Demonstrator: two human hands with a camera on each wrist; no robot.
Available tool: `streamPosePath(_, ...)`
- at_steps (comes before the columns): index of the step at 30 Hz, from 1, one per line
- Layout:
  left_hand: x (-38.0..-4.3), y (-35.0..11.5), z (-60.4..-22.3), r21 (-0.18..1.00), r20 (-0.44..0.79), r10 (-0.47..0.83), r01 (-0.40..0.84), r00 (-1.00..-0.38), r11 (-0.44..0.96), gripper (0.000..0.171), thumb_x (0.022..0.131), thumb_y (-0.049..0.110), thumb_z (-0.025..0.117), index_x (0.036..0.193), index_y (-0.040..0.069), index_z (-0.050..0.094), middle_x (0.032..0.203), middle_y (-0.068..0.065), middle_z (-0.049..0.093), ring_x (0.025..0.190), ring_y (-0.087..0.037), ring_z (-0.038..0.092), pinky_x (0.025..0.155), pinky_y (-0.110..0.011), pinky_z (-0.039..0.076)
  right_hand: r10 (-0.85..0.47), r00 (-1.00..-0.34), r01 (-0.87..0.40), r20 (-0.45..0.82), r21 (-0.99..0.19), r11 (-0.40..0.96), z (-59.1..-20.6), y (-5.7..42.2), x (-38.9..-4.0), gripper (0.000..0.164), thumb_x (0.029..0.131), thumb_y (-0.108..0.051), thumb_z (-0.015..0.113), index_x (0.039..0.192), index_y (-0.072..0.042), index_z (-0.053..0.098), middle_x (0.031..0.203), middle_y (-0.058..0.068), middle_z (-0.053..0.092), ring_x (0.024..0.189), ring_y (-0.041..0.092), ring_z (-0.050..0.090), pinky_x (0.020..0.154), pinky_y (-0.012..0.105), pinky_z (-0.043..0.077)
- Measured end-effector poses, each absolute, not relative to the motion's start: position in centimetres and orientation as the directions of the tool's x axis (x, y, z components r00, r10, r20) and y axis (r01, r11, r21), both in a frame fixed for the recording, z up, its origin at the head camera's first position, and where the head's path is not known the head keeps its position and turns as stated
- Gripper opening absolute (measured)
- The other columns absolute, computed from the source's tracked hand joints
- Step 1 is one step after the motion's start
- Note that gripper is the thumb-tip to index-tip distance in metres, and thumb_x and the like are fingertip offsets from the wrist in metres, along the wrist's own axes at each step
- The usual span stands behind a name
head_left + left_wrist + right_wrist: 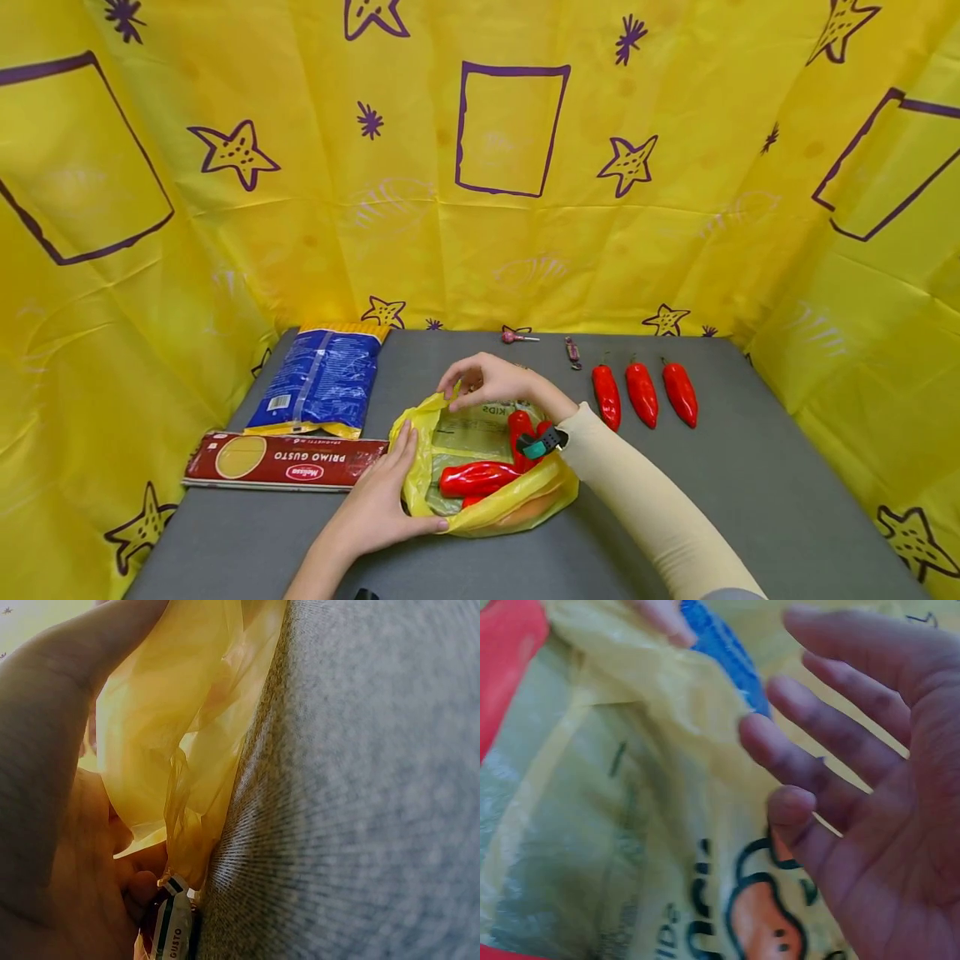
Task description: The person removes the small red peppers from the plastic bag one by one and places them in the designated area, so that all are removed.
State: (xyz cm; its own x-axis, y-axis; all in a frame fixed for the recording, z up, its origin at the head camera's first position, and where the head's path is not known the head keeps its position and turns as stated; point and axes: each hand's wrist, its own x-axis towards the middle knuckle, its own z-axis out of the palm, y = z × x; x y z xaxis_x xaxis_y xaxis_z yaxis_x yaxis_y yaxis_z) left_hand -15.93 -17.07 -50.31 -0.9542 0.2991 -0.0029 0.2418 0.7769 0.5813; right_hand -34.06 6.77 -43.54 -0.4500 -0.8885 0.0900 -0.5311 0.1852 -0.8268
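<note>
A yellow plastic bag [501,521] lies with its mouth spread, holding several red peppers [478,479] and something orange showing through its near side. My left hand [378,500] rests against the bag's left side, fingers extended along the rim and thumb at the near edge. In the left wrist view, the yellow plastic [161,712] fills the space beside the palm. Over the far left rim hovers my right hand [491,383], fingers loosely bent. The right wrist view shows that hand [855,750] with spread fingers and nothing held, above the bag's printed inside [667,847].
Left of the bag lie a red spaghetti pack [300,461] and a blue packet [322,379]. Three red peppers [641,396] form a row on the right. Behind the bag are a lollipop [512,337] and a wrapped candy [573,353]. Yellow curtains [420,250] enclose the grey table [750,500].
</note>
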Motion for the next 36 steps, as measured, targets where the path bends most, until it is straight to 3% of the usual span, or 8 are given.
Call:
streamPosePath(7,-15.9,-17.0,-50.3,0.578,0.009,0.304,0.253,-0.953,0.776,0.143,0.069,0.082,0.081,0.169,0.003,0.015,0.178,-0.013,0.008,0.155,-0.048,0.032,0.122,-0.073,0.025,-0.953,-0.29,-0.443,-0.09,-0.87,0.218,-45.4,6.1,-33.5,0.033,0.093,0.0,0.079,0.124,0.01,0.069,0.115,0.027,0.072,0.093,0.016,0.073,0.088,0.031,0.062)
streamPosePath(14,-15.9,-17.1,-50.1,0.578,0.002,0.299,0.245,-0.954,0.778,0.143,0.069,0.083,0.081,0.169,0.004,0.016,0.178,-0.012,0.008,0.154,-0.05,0.033,0.121,-0.074,0.025,-0.943,-0.206,-0.423,-0.262,-0.845,0.327,-46.5,5.5,-32.8,0.039,0.089,-0.005,0.084,0.126,0.002,0.072,0.119,0.014,0.074,0.087,0.012,0.07,0.083,0.024,0.059)
streamPosePath(23,-15.8,-17.1,-50.1,0.587,-0.011,0.295,0.233,-0.955,0.776,0.143,0.069,0.083,0.081,0.17,0.005,0.015,0.178,-0.011,0.008,0.155,-0.049,0.031,0.12,-0.075,0.025,-0.913,-0.157,-0.437,-0.377,-0.802,0.406,-46.5,5.1,-31.9,0.052,0.084,-0.006,0.089,0.133,-0.009,0.072,0.118,0.002,0.071,0.077,0.012,0.066,0.077,0.022,0.058)
streamPosePath(30,-15.8,-17.0,-50.1,0.58,0.001,0.299,0.244,-0.954,0.777,0.143,0.069,0.083,0.081,0.169,0.004,0.016,0.178,-0.013,0.008,0.155,-0.048,0.031,0.121,-0.074,0.025,-0.889,-0.177,-0.487,-0.423,-0.748,0.452,-46.3,5.2,-31.3,0.061,0.079,-0.009,0.094,0.136,-0.015,0.071,0.113,-0.011,0.068,0.078,0.008,0.065,0.078,0.021,0.058)
streamPosePath(36,-15.8,-17.0,-50.2,0.58,-0.001,0.297,0.241,-0.955,0.778,0.143,0.069,0.082,0.082,0.169,0.004,0.016,0.178,-0.012,0.007,0.155,-0.049,0.032,0.121,-0.075,0.025,-0.88,-0.192,-0.538,-0.434,-0.704,0.464,-46.0,5.1,-30.7,0.062,0.078,-0.012,0.095,0.135,-0.017,0.071,0.11,-0.013,0.066,0.084,0.007,0.062,0.078,0.021,0.058)
